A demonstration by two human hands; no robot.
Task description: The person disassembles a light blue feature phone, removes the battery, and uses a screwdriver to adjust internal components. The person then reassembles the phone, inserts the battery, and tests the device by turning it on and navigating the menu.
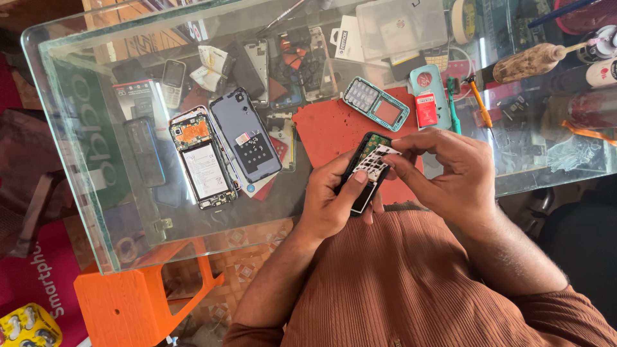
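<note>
The left hand (334,199) has its grip closed around a small black phone (363,173), held above the near edge of the glass desk (96,160), over a red mat (331,132). The right hand (450,173) pinches a white keypad sheet (376,162) lying on the phone's face. On the desk to the left lie an opened smartphone (202,160) and its grey back cover (247,138).

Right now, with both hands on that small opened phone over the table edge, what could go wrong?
The white keypad sheet, pinched by the right hand, might crease or tear if pulled. The small phone, gripped only by the left hand near the glass table edge, could drop. An elbow swing might knock the opened smartphone.
</note>
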